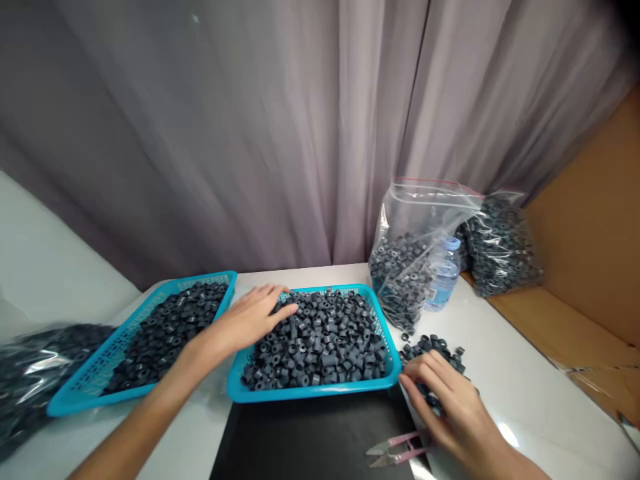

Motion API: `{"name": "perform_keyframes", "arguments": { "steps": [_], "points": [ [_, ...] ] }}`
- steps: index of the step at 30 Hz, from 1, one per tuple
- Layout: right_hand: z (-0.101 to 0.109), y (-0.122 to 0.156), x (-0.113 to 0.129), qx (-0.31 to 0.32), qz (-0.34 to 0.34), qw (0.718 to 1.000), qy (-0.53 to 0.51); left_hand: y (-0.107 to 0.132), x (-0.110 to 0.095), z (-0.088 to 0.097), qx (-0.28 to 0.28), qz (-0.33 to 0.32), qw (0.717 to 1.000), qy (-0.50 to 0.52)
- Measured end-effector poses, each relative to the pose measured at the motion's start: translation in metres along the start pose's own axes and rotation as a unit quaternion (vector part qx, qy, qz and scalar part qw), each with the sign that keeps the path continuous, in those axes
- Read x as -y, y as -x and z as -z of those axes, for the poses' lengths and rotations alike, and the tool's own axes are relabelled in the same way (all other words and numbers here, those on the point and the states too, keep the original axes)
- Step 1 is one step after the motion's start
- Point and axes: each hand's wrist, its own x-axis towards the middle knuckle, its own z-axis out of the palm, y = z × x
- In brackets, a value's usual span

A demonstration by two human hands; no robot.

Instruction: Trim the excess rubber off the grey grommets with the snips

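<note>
Two blue plastic baskets hold many small dark grey rings. My left hand [253, 315] lies flat with fingers stretched out over the rings at the left rim of the middle basket [310, 392]. My right hand [453, 407] rests with spread fingers on a loose pile of rings [434, 348] on the white table, just right of that basket. The left basket [95, 390] is also full of rings. Neither hand visibly grips anything.
An open clear bag of rings [407, 267] leans behind the pile, beside a water bottle [444, 275] and a second full bag [500, 250]. Pink snips [395, 450] lie on a black mat [310, 437]. A cardboard box [590, 267] stands right; another bag [25, 373] lies far left.
</note>
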Motion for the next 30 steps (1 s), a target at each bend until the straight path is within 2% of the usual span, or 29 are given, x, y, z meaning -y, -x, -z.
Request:
{"name": "perform_keyframes", "arguments": {
  "steps": [3, 6, 10, 13, 15, 17, 23, 30],
  "points": [
    [-0.003, -0.016, 0.0, -0.003, -0.015, 1.0, 0.003, 0.006, 0.021, -0.03, -0.005, 0.022, 1.0, 0.014],
    [-0.012, -0.058, -0.001, 0.033, -0.029, 0.999, 0.032, -0.001, 0.02, -0.045, -0.026, 0.015, 0.999, 0.034],
    [-0.048, -0.126, -0.012, 0.109, -0.027, 0.993, 0.019, -0.008, 0.016, -0.056, -0.045, -0.016, 0.997, 0.068],
    [-0.08, -0.153, -0.023, 0.128, -0.031, 0.991, 0.015, -0.006, 0.018, -0.061, -0.043, -0.039, 0.993, 0.102],
    [-0.094, -0.156, -0.025, 0.137, -0.036, 0.99, 0.009, -0.004, 0.022, -0.062, -0.036, -0.052, 0.99, 0.129],
    [-0.1, -0.152, -0.024, 0.143, -0.039, 0.989, 0.004, -0.003, 0.025, -0.063, -0.033, -0.058, 0.985, 0.157],
    [-0.091, -0.143, -0.018, 0.163, -0.043, 0.986, -0.015, -0.005, 0.026, -0.065, -0.039, -0.06, 0.973, 0.219],
    [-0.093, -0.145, -0.022, 0.191, -0.042, 0.979, -0.056, -0.002, 0.018, -0.065, -0.001, -0.055, 0.961, 0.27]
  ]
}}
